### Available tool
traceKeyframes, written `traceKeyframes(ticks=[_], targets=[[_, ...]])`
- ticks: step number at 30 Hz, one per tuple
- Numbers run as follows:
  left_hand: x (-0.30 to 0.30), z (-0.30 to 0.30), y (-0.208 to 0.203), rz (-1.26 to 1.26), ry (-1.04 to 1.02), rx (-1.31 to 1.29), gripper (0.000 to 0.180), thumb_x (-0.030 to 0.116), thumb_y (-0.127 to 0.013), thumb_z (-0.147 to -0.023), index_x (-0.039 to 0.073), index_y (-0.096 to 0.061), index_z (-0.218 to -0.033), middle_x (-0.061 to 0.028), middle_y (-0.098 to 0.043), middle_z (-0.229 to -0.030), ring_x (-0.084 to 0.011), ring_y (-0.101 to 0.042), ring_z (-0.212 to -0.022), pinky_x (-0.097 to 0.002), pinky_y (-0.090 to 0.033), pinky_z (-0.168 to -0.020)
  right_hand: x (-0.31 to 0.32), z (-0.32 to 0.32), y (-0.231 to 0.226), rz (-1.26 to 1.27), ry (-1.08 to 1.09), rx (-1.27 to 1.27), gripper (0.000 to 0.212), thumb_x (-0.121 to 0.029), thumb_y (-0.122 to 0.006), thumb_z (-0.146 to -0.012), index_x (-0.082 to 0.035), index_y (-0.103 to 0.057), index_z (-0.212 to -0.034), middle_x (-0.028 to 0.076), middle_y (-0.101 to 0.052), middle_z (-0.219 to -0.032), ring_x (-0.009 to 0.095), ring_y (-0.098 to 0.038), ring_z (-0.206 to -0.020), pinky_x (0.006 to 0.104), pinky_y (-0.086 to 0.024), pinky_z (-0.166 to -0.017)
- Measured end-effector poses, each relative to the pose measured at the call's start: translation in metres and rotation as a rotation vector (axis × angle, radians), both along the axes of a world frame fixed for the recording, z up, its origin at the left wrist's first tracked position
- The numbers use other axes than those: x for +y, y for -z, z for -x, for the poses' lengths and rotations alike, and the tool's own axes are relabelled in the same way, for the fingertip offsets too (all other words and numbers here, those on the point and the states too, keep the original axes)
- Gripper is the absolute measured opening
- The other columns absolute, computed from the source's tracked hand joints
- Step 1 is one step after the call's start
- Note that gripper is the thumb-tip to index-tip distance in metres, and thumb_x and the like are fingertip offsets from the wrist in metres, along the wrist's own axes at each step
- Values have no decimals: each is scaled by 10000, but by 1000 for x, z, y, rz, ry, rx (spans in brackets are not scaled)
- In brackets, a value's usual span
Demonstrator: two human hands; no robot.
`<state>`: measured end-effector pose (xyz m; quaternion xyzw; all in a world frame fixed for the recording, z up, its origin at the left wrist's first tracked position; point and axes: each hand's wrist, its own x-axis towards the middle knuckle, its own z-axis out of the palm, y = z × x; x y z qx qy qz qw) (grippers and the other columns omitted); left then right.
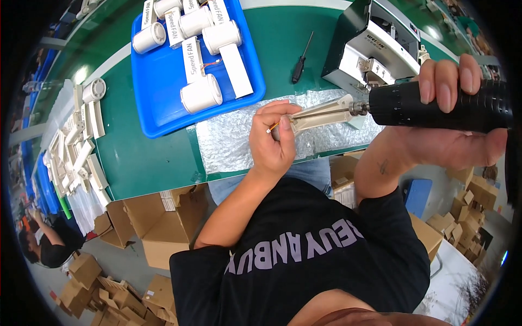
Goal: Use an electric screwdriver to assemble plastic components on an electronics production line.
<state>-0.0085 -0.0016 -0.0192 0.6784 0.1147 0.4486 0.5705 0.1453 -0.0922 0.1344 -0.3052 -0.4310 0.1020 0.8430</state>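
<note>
My right hand is wrapped round a black electric screwdriver, which lies nearly level and points left. From its chuck a long thin bit runs along a cream plastic housing. My left hand grips the left end of that housing with curled fingers. A small wire with a white plug sticks out beside the thumb. Where the bit's tip meets the part is hidden by my left fingers. Silvery bubble wrap lies on the bench under the work.
A blue tray holds several white fan units. Beyond the bubble wrap are a black-handled screwdriver and a black-and-silver machine. Cream plastic parts are heaped at the left. Cardboard boxes stand below the green bench.
</note>
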Motion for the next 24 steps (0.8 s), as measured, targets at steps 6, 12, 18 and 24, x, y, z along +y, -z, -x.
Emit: traceKeyframes(ticks=[6,12,18,24], targets=[[1,0,0,0,-1,-11,56,40,-479,-965,11,-433,-952,-160,-671,-971,-326,-637,-972,-402,-496,-872,1,2,1,8,0,3,720,-658,-584,-830,24,-489,-1040,97,-509,-967,176,-538,-744,312,-443,-648],[-2,-1,-5,17,-11,13,62,41,-478,-969,11,-431,-939,-174,-675,-969,-313,-650,-938,-392,-497,-853,-6,5,-16,25,10,-52,701,-635,-607,-833,29,-488,-1020,93,-514,-955,183,-546,-745,313,-452,-659],[0,0,-10,43,1,101,68,52,-489,-969,4,-451,-940,-187,-665,-978,-273,-642,-941,-360,-488,-841,-54,8,-60,-158,59,-26,480,-341,-614,-878,43,-447,-1112,155,-544,-1088,220,-591,-820,315,-496,-748],[2,-9,-23,72,2,167,91,75,-527,-969,1,-495,-926,-173,-653,-992,-215,-621,-919,-335,-476,-849,-18,-12,-74,267,1065,-520,323,-159,-449,-1010,-4,-414,-1291,102,-590,-852,99,-545,-555,209,-480,-476]])
